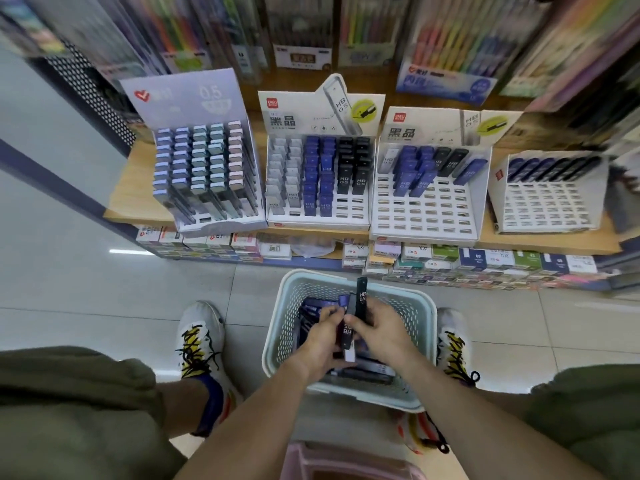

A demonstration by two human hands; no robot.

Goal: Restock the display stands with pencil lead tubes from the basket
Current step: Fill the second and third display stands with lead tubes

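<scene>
**Sort the handful before you lift it to the stands**

Take the pale green basket [349,282] on the floor between your shoes as your reference. Both hands are directly above it. Your right hand [377,332] is curled round a black lead tube [361,299] marked HB 0.5, which stands nearly upright with its top clear of your fingers. Your left hand [320,339] pinches a blue tube [343,302] just beside it, the two tubes touching or nearly so. More tubes lie loose in the basket under your hands — dark and blue ones mixed, though how many I cannot tell.

Beyond the basket, on the wooden shelf [138,188], four display stands sit in a row. The far-left stand [207,168] looks almost full. The second stand [318,174], straight ahead of the basket, has open slots in its front rows, mostly under the black columns. The third stand [429,188], ahead and to the right, is largely bare, with several tubes leaning loosely across its back rows. The far-right stand [547,192] is mostly empty as well.

My advice: keep colours apart in your hands, black in the right and blue in the left, and turn every tube so the printed end faces the same way as those already shelved. Fill the second stand's black columns first, since they are closest. Push each tube straight down into one slot — an angled entry would likely nudge its neighbours over.
</scene>
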